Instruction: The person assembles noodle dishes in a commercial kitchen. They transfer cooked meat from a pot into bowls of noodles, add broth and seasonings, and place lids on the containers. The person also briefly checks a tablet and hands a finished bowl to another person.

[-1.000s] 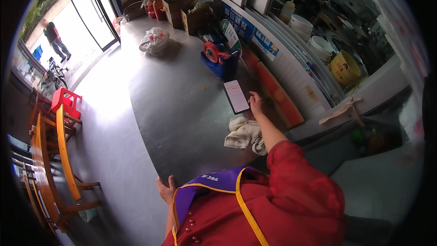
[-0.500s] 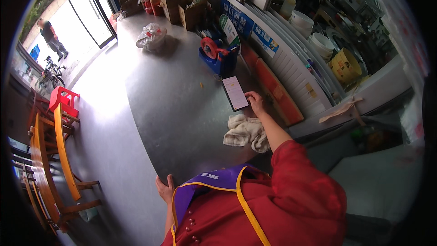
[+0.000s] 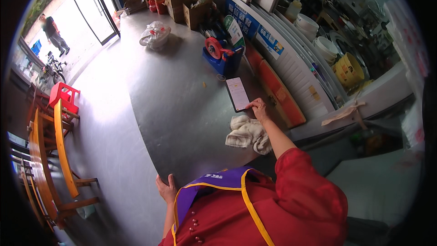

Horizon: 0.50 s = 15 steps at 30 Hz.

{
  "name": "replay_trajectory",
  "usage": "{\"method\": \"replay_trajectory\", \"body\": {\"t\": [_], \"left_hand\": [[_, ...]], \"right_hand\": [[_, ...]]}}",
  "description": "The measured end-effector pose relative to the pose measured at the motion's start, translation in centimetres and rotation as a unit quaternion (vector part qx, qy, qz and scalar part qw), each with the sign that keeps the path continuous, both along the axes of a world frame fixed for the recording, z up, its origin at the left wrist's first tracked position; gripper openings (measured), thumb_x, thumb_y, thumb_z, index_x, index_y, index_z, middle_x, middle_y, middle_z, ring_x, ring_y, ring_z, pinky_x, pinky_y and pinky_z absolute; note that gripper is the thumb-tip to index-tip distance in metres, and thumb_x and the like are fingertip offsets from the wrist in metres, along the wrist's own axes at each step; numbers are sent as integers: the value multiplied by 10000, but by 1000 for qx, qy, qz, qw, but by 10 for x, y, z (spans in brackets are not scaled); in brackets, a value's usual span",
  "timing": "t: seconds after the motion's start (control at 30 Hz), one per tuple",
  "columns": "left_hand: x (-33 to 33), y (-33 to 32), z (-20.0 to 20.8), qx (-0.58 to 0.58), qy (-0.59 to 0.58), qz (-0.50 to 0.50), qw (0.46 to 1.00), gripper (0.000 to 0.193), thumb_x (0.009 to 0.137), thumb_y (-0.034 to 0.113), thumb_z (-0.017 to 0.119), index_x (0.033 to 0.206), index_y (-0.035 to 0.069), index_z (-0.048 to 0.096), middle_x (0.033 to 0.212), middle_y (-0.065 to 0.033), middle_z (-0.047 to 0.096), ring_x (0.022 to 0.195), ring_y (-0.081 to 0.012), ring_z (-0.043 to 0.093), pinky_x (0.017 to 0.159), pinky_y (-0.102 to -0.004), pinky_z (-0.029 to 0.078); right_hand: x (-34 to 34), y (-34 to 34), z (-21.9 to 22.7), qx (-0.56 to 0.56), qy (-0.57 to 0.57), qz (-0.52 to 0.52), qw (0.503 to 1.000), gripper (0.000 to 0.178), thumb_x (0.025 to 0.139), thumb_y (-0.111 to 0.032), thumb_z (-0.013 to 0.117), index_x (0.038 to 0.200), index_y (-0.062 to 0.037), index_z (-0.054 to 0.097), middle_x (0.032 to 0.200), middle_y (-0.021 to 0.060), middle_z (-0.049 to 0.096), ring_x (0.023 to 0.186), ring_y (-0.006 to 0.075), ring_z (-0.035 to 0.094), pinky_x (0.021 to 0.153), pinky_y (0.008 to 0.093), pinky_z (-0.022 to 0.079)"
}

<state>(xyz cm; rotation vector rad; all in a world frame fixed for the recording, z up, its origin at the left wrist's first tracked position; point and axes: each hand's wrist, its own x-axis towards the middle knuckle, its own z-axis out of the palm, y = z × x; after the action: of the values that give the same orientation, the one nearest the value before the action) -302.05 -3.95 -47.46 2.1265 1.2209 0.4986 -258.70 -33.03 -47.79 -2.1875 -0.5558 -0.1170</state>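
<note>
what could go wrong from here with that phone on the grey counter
A stray tap is possible: the right hand is at the lower right corner of the lit, black-edged rectangular phone. The crumpled off-white fabric cloth lies close by and might wet the phone if damp, though dampness can't be told.

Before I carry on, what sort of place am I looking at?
Probably a small eatery, seen from its grey counter: a long wooden bench stands on the left, while stacked white tubs and a squeeze bottle show at the upper right.
</note>
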Motion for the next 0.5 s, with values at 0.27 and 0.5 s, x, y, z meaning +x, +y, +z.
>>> {"method": "replay_trajectory", "body": {"t": [0.27,0.5], "left_hand": [[3,-2,18,-24,-17,-7,1000,562,882,402,626,1250,3,480,1161,-192,552,1077,-381,537,901,-430,440],[2,-1,14,-15,-6,2,1000,582,870,426,633,1245,8,479,1145,-187,550,1059,-377,547,875,-432,453]], "right_hand": [[14,-4,-4,167,169,-24,971,253,872,-26,490,994,-79,705,831,6,586,717,67,529,636,208,435],[0,27,0,-8,-17,-127,992,450,830,-284,649,1213,-75,537,952,91,592,883,213,553,753,342,484]]}}
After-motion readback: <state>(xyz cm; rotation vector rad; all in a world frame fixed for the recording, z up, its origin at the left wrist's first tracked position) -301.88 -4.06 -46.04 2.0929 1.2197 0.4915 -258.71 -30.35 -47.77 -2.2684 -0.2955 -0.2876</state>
